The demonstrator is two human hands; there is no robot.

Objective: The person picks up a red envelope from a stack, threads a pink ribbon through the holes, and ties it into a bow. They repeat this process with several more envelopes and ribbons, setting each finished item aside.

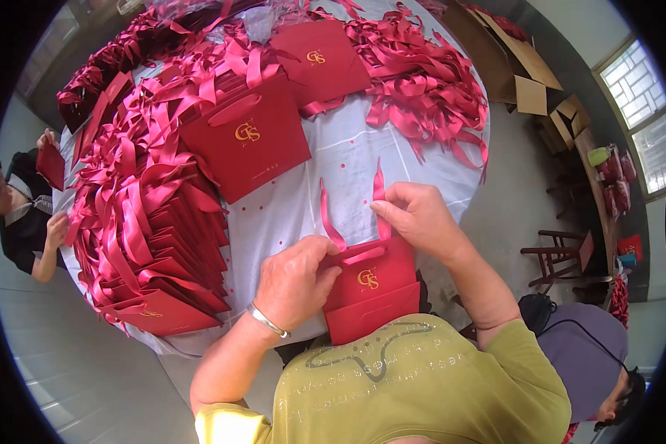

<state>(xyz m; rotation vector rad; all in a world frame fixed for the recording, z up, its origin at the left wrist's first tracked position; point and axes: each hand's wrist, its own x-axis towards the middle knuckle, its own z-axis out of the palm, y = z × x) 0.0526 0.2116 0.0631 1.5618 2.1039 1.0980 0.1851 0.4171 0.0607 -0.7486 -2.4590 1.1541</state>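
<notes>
A red paper bag with a gold logo [370, 285] lies at the table's near edge, against my body. Two loose ends of its pink ribbon [327, 214] stretch over the cloth. My right hand [420, 216] pinches the right ribbon end between thumb and fingers. At the bag's upper left corner is my left hand [294, 280], its fingers curled near the ribbon; whatever lies between thumb and fingertips is hidden. Left of my hands, many red bags with ribbons [177, 244] are stacked. Another logo bag [251, 140] lies beyond them.
A heap of pink ribbons [429, 81] covers the far right of the white tablecloth [274, 222]. One person [29, 200] at the left holds a red item; another [584, 355] is at my right. Cardboard boxes [510, 59] and a wooden stool [559, 255] stand right.
</notes>
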